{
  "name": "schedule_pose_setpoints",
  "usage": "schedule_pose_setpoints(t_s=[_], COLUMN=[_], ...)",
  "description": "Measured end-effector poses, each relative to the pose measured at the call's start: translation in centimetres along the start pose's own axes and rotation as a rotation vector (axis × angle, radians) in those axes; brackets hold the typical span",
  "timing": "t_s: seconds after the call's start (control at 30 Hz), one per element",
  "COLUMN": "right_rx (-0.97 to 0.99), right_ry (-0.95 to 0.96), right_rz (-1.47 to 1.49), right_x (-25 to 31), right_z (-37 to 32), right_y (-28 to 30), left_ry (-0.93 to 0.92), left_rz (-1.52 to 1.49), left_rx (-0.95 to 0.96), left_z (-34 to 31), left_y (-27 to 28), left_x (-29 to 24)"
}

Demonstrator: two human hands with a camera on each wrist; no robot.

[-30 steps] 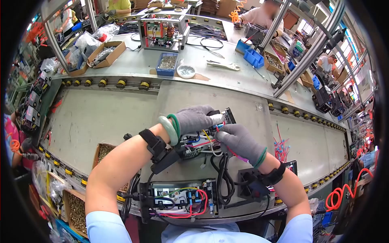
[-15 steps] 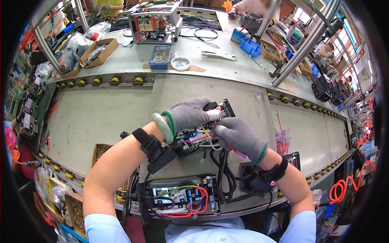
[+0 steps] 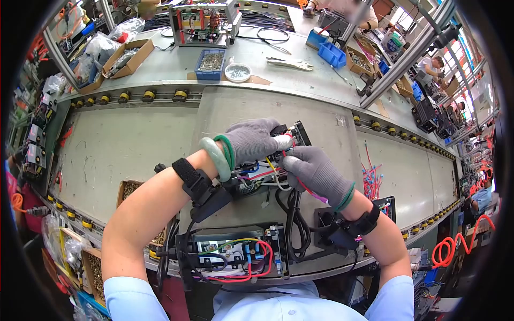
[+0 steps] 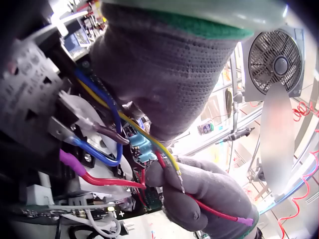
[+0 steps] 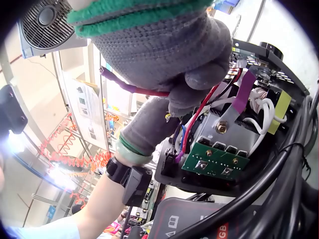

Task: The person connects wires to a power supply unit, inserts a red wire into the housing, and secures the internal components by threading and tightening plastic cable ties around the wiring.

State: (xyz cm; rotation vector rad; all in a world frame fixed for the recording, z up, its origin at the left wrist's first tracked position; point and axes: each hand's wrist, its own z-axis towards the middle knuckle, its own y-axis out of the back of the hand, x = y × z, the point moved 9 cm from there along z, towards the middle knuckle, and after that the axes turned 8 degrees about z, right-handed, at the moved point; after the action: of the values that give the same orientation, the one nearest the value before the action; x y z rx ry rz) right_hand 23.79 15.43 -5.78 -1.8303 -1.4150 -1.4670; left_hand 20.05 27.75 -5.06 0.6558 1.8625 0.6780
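Observation:
In front of me stands an uncased electronic unit (image 3: 251, 184) with a green circuit board (image 5: 214, 158) and several coloured wires. My gloved left hand (image 3: 251, 140) grips the unit's far end, thumb beside a pale blue component (image 4: 143, 147); its other fingers are mostly hidden. Close to that component, my gloved right hand (image 3: 317, 174) pinches a red wire (image 4: 214, 208) between thumb and fingers. The wire's purple-sleeved end (image 4: 245, 221) sticks out past the hand. A yellow-green wire (image 4: 158, 143) with a bare terminal hangs across the right fingers in the left wrist view.
A second open unit (image 3: 235, 257) lies nearest my body, with a black cable coil (image 3: 293, 227) beside it. Loose red wires (image 3: 371, 182) lie to the right. Roller rails (image 3: 150, 97) run beyond; a blue screw bin (image 3: 210, 64) and locking pliers (image 3: 289, 63) lie on the far bench.
The head view has tilted slightly, so the bench appears higher. Both hands stay at the unit's far end, the right still pinching the red wire, with small shifts of the fingers.

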Motion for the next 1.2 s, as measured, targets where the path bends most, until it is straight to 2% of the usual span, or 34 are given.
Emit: schedule_pose_setpoints(t_s=[0.33, 0.5, 0.6, 0.67, 0.7, 0.83, 0.9, 0.97, 1.0, 1.03, 1.1, 1.2], right_rx=[0.015, -0.015, -0.046, -0.056, -0.05, -0.07, -0.069, -0.063, -0.062, -0.058, -0.028, 0.01], right_ry=[0.018, -0.016, 0.112, -0.074, -0.063, 0.159, 0.112, 0.082, 0.074, 0.059, 0.083, 0.124], right_rz=[-0.009, -0.012, -0.069, 0.144, 0.138, 0.017, 0.029, 0.02, 0.04, 0.064, 0.092, 0.091], right_x=[0.0, -0.4, -0.2, -0.7, -0.6, -1.8, -3.3, -1.4, -1.4, -1.7, -2.1, -2.2], right_z=[0.2, -0.1, 0.6, 0.0, -0.1, 1.1, 1.8, 0.7, 0.7, 0.9, 1.4, 1.7], right_y=[0.0, -0.2, -0.2, -0.4, -0.6, -0.1, -0.1, -0.1, -0.1, -0.1, -0.3, -0.5], left_ry=[-0.101, -0.081, -0.071, -0.043, -0.001, -0.149, -0.15, -0.045, -0.101, -0.088, 0.034, 0.055], left_rz=[0.027, 0.194, 0.266, 0.204, 0.168, 0.255, 0.129, 0.011, 0.115, 0.06, -0.149, -0.215], left_rx=[0.013, 0.006, -0.003, 0.054, 0.06, -0.044, -0.021, 0.103, 0.13, 0.211, 0.239, 0.298], left_z=[0.6, 0.5, 0.7, 1.1, 0.9, 1.2, 1.1, 0.6, 0.5, 0.3, -1.1, 0.8], left_y=[-0.2, -0.1, -0.2, -0.6, -0.4, -0.6, -0.7, -0.4, 0.1, -0.2, -0.5, -1.7], left_x=[-0.2, -0.8, -0.7, -0.2, -0.3, -0.6, -0.2, -0.6, -1.4, -1.5, -1.4, 0.4])
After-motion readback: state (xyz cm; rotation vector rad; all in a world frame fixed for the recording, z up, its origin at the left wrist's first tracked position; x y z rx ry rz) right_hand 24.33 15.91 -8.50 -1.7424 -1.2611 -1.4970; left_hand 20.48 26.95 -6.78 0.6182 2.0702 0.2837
